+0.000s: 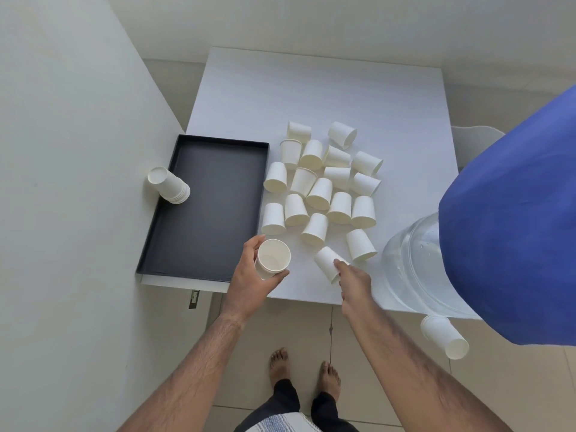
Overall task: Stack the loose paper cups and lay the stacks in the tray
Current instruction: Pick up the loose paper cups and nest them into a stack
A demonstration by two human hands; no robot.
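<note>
My left hand (pixel 249 275) holds a white paper cup (pixel 273 257) mouth-up, just off the near right corner of the black tray (pixel 205 210). My right hand (pixel 352 280) grips a second white cup (pixel 327 263), tilted with its base pointing up and left, near the table's front edge. Several loose white cups (pixel 321 185) lie scattered on the white table (pixel 311 95) to the right of the tray, most of them upside down. One stack of cups (pixel 170 185) lies on its side over the tray's left rim.
A large clear water bottle with a blue top (pixel 498 238) stands at the table's near right corner, close to my right hand. Another short cup stack (pixel 444 336) sits below it at the right. A white wall runs along the left. My bare feet stand on floor tiles.
</note>
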